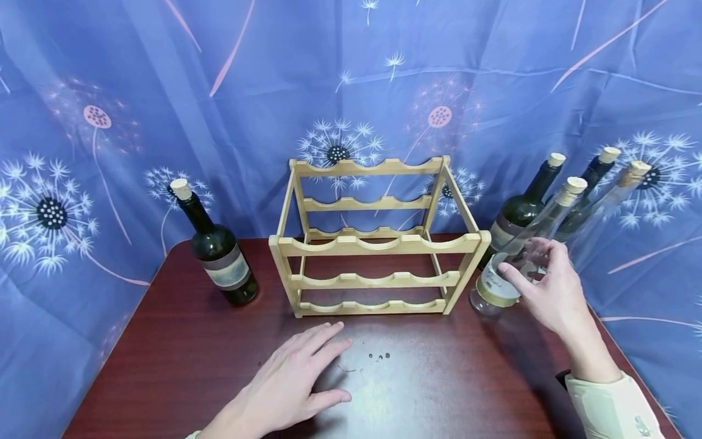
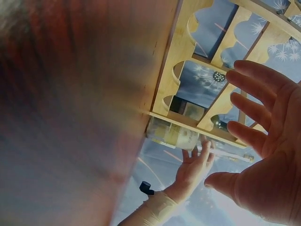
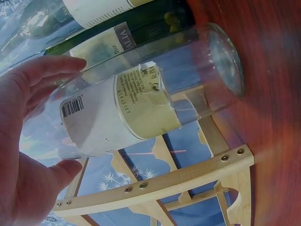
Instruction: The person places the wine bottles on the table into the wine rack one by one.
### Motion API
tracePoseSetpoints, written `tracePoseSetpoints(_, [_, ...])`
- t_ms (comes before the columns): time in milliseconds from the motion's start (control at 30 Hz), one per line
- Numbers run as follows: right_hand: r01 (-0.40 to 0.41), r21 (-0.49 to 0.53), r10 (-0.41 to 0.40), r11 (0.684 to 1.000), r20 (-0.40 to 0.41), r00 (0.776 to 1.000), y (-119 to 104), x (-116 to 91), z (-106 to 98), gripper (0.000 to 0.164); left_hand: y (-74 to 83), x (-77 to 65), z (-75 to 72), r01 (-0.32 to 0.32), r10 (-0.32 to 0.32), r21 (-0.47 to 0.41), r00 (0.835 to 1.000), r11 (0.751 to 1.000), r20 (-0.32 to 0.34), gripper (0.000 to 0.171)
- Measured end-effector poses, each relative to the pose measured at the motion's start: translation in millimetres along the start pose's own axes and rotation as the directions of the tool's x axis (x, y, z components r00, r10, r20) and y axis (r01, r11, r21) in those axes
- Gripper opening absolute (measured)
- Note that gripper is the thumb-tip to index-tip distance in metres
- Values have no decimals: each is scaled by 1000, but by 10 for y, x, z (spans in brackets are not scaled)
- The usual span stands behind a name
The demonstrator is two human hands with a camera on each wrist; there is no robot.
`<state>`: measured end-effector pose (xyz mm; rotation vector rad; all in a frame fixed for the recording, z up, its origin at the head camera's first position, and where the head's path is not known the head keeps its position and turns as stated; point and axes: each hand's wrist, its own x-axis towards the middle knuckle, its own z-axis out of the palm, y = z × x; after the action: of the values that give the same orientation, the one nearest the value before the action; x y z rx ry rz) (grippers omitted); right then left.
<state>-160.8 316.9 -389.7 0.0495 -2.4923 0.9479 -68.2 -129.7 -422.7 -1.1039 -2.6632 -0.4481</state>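
My right hand (image 1: 551, 286) curves its thumb and fingers round a clear glass wine bottle (image 3: 188, 75), which has a cork and a white-and-gold label. The bottle's base is at the tabletop, just right of the wooden wine rack (image 1: 378, 245). In the right wrist view, the thumb and fingertips lie at opposite sides of the glass. My left hand (image 1: 296, 375) is over the table in front of the rack, fingers extended and thumb apart, with nothing in it. The rack has scalloped rails at several levels and holds no bottles.
A dark green corked bottle (image 1: 225, 262) stands left of the rack. Behind my right hand are two more dark green bottles, one nearer the rack (image 1: 518, 210), and another clear bottle (image 1: 606, 210). Blue dandelion-print fabric (image 1: 263, 79) hangs behind the reddish-brown table (image 1: 164, 353).
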Motion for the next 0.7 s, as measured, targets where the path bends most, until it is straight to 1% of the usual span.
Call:
tracePoseSetpoints(200, [-19, -3, 19, 1000, 14, 1000, -27, -15, -33, 66, -2, 5, -12, 10, -10, 3, 1000, 1000, 13, 71])
tracePoseSetpoints(300, [-27, -15, 28, 1000, 36, 999, -44, -29, -62, 66, -3, 0, -15, 3, -3, -1, 1000, 1000, 7, 71])
tracePoseSetpoints(367, [-33, -26, 35, 999, 55, 998, -65, -36, -84, 66, -1, -3, -15, 10, -10, -6, 1000, 1000, 6, 71])
tracePoseSetpoints(467, [-41, -56, 46, 998, 88, 995, -102, -47, -130, 65, -3, -7, -12, 10, -10, -7, 1000, 1000, 2, 70])
tracePoseSetpoints(633, [-10, -133, 29, 991, 137, 990, -195, -64, -227, 58, -15, -2, -19, -10, 10, -7, 1000, 1000, -11, 70])
tracePoseSetpoints(700, [3, -155, 23, 988, 162, 986, -237, -68, -273, 56, -20, 3, -26, -8, 8, -8, 1000, 1000, -13, 70])
